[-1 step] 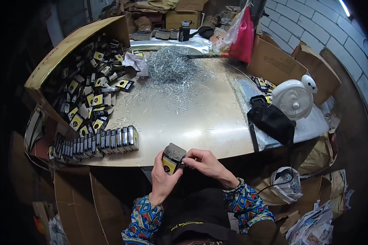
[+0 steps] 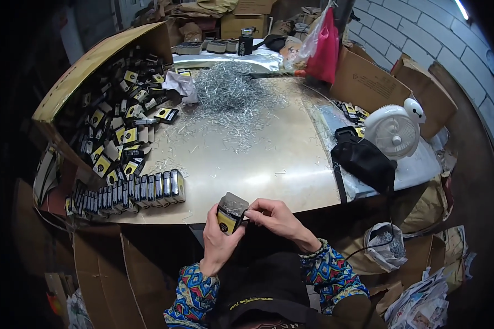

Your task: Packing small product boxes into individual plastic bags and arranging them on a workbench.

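My left hand point(image 2: 219, 241) is wrapped round a small black-and-yellow cardboard box point(image 2: 228, 222), held tilted just off the table's front edge. The box's top is open, with a grey flap raised and silvery metal bits showing inside. My right hand point(image 2: 277, 220) pinches the box's right upper edge between thumb and forefinger. A big heap of small silvery pins point(image 2: 230, 88) lies toward the back of the table point(image 2: 258, 164), with loose ones scattered in front of it. To the left stands a row of filled-out matching boxes point(image 2: 142, 189), packed side by side.
A large carton point(image 2: 101, 68) on its side spills many small flat boxes on the left. At right are a black bag point(image 2: 365, 162), a white fan point(image 2: 392, 131) and an open carton point(image 2: 368, 77). A bag of pins point(image 2: 387, 247) stands low at right. A black bottle point(image 2: 246, 42) is at the back.
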The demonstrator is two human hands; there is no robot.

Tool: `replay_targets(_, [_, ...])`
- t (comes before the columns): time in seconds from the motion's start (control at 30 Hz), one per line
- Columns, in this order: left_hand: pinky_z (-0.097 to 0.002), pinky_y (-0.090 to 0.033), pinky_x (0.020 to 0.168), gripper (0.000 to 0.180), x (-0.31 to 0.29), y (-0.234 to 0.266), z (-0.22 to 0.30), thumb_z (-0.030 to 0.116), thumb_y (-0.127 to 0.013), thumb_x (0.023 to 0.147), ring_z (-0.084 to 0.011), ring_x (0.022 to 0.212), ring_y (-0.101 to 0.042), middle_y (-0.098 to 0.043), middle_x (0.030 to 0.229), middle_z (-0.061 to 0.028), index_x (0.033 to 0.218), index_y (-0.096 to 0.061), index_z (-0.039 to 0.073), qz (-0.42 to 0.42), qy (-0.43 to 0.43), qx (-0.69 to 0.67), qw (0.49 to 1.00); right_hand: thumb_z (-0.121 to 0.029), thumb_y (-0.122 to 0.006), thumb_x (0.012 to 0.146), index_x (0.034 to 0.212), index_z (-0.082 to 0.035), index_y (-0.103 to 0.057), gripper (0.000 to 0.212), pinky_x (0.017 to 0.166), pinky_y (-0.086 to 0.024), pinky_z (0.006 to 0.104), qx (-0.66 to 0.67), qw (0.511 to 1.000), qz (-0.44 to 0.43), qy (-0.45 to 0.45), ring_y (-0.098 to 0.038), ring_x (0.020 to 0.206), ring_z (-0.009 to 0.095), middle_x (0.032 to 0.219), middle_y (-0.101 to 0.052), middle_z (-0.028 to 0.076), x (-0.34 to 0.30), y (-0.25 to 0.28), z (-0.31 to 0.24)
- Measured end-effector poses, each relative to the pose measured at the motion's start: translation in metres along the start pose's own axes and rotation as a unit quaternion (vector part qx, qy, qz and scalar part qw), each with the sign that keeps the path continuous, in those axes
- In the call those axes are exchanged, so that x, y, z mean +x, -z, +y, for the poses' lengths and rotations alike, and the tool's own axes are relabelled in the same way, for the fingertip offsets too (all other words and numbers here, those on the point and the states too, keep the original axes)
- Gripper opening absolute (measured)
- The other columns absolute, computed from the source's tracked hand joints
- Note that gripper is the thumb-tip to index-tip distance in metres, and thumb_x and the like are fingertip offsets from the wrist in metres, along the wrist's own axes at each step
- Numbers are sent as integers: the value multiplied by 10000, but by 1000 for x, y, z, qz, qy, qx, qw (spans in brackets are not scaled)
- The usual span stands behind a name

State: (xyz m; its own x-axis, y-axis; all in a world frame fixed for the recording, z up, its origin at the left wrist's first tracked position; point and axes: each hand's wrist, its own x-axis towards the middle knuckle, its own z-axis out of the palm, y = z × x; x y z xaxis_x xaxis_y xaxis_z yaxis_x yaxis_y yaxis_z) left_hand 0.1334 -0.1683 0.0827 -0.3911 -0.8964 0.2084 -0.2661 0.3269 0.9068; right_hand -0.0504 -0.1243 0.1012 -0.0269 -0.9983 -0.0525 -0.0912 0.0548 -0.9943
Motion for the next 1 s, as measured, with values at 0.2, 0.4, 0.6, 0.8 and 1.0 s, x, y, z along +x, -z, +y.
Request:
replay_targets(0.2, [-376,-502,847,646,-1,-4,-2,100,-774,719,-331,996,-626,-588,1123,-209,1266,-448,-10,10,-43,85,995,-179,-635,923,904,6,-664,188,556,-451,283,-179,966,102,159,-575,600,145,716,-627,100,9,7,-15])
replay_targets(0.4, [-433,-496,806,682,-4,-7,-4,65,-759,673,-401,954,-587,-564,1063,-199,1272,-437,15,3,-94,129,987,-247,-629,873,840,-17,-670,237,596,-485,387,-314,938,-33,145,-622,640,337,714,-630,184,15,2,-38])
replay_targets(0.6, [-443,-498,799,742,-3,-1,0,66,-757,677,-406,954,-587,-554,1061,-197,1332,-411,37,-6,-107,134,985,-307,-584,894,850,-17,-688,311,623,-509,390,-374,926,-36,41,-649,680,353,744,-664,189,27,6,-31])
replay_targets(0.8, [-442,-493,816,820,-4,0,-4,73,-762,683,-394,955,-583,-541,1068,-194,1401,-365,50,-4,-87,92,992,-266,-596,939,934,13,-691,294,650,-502,329,-167,981,13,100,-639,696,253,755,-668,147,34,2,-30])
replay_targets(1.0, [-444,-413,961,834,-3,7,-4,119,-777,726,-378,1146,-500,-501,1231,-204,1431,-342,25,-3,-104,156,982,-150,-604,867,939,-22,-701,177,642,-512,377,-408,902,106,89,-664,694,331,745,-663,188,31,14,-16])
